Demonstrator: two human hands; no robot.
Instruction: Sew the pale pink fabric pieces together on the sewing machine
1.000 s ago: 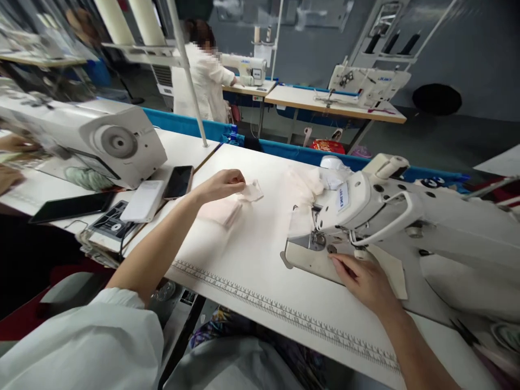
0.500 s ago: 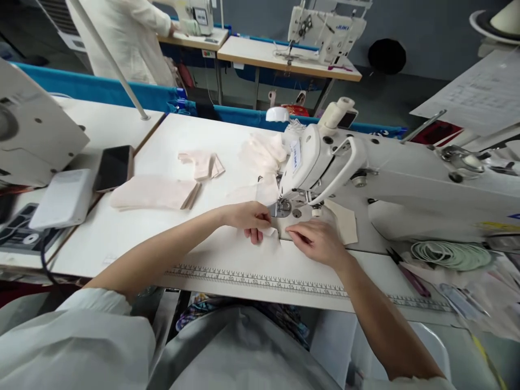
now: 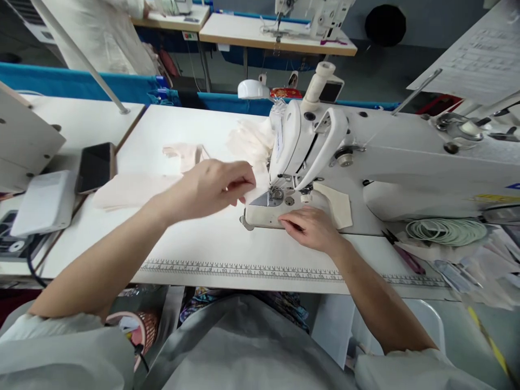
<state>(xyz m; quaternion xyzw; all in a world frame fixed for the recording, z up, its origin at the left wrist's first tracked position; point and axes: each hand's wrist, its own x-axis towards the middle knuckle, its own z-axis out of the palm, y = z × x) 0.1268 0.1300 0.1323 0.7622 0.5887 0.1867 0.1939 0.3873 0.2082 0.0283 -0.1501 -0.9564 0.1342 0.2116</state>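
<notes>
My left hand (image 3: 217,187) is closed in a pinch just left of the presser foot. A pale pink fabric piece (image 3: 260,181) runs from its fingertips toward the needle area of the white sewing machine (image 3: 300,146). At the front edge of the machine bed (image 3: 264,216) rests my right hand (image 3: 311,228), its thumb and forefinger pressed together; anything between them is too small to make out. Behind the needle lies a gathered heap of pale fabric (image 3: 249,141). My left forearm partly covers a folded fabric stack (image 3: 125,189), and small folded pieces (image 3: 184,154) lie beyond it.
A phone (image 3: 96,168) and a white box (image 3: 44,203) lie at the left. On the right are purple-handled snips (image 3: 408,260), a coil of pale green cord (image 3: 447,232) and fabric scraps. A printed ruler (image 3: 244,271) follows the table's front edge. Another person (image 3: 109,38) stands beyond.
My left hand has moved up and left from the front of the bed, with the fabric now drawn left of the foot. The right hand stays by the bed's front edge. The view has shifted.
</notes>
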